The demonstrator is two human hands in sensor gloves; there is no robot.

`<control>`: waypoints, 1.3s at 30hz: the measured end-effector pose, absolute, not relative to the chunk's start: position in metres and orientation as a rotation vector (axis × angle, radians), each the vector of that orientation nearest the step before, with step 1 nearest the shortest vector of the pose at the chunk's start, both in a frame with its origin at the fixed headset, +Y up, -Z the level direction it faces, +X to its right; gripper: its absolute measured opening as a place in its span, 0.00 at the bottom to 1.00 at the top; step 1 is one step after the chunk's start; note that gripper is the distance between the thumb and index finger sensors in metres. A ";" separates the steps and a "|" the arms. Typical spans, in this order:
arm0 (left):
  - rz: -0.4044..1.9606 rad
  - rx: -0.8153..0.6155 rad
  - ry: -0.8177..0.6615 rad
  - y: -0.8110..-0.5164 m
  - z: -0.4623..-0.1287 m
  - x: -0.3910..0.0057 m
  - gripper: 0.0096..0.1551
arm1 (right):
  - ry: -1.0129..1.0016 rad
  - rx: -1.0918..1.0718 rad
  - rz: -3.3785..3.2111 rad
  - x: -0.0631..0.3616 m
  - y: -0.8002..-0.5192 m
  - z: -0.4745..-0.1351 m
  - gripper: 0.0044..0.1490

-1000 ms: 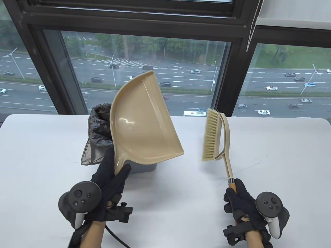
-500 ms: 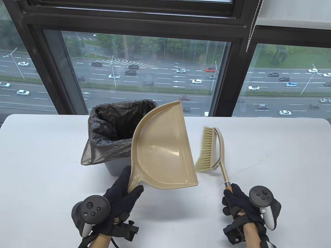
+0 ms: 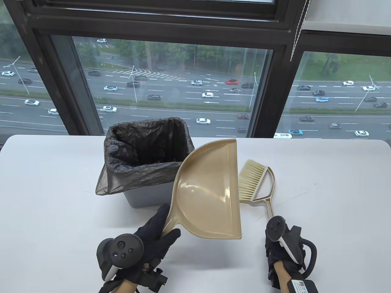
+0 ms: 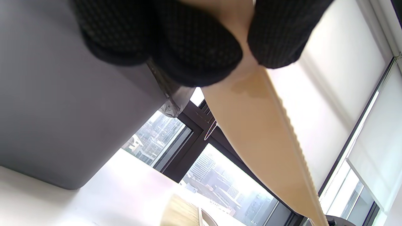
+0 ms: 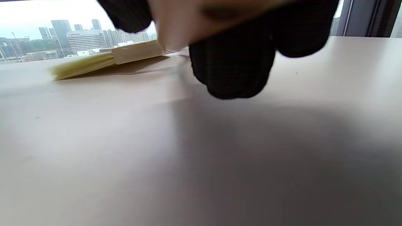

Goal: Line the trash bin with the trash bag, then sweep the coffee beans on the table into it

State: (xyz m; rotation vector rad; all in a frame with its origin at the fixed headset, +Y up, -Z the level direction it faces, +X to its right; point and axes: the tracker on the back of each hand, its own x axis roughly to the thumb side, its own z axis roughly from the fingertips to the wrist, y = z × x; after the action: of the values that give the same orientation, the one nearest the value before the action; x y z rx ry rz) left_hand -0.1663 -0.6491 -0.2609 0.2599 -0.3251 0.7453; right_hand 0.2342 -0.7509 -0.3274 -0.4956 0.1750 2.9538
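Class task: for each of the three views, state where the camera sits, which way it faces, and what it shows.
Table view: above the table, facing the window; both hands, left hand, right hand.
Left wrist view: low, looking up past fingers at dustpan and trash bin.
Right wrist view: skims the table toward the brush.
Shared: brush, all three views.

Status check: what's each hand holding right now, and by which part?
Left hand grips the beige dustpan by its handle. Right hand holds the hand brush at the end of its handle, brush lying low on the table.
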 end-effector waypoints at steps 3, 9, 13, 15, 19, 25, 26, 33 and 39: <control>0.739 0.241 -0.330 -0.651 -0.261 -0.164 0.44 | 0.241 -0.469 2.883 0.239 -0.748 -0.327 0.42; 0.775 0.178 -0.329 -0.658 -0.264 -0.159 0.44 | -0.089 -0.416 2.702 0.261 -0.711 -0.311 0.46; 0.792 0.073 -0.257 -0.674 -0.271 -0.153 0.44 | -0.327 -0.387 2.578 0.277 -0.689 -0.289 0.47; 0.785 0.024 -0.218 -0.684 -0.276 -0.151 0.44 | -0.374 -0.383 2.540 0.280 -0.684 -0.283 0.47; 0.756 -0.109 -0.172 -0.704 -0.288 -0.146 0.44 | -0.431 -0.318 2.495 0.277 -0.676 -0.277 0.46; 0.725 -0.216 -0.107 -0.731 -0.303 -0.143 0.44 | -0.415 -0.251 2.521 0.267 -0.678 -0.277 0.46; 0.714 -0.229 -0.095 -0.735 -0.305 -0.143 0.44 | -0.405 -0.241 2.523 0.265 -0.679 -0.278 0.46; 0.686 -0.289 -0.026 -0.760 -0.314 -0.149 0.44 | -0.367 -0.194 2.513 0.261 -0.682 -0.279 0.46; 0.507 -0.307 -0.057 -0.764 -0.312 -0.142 0.44 | -0.373 -0.188 2.527 0.259 -0.682 -0.279 0.46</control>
State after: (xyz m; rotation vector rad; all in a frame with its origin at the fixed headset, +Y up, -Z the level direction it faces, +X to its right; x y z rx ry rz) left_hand -0.1419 -0.7639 -0.3119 -0.3071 -0.0569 0.5066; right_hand 0.2594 -0.6821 -0.2791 -0.1881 -0.3727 2.5272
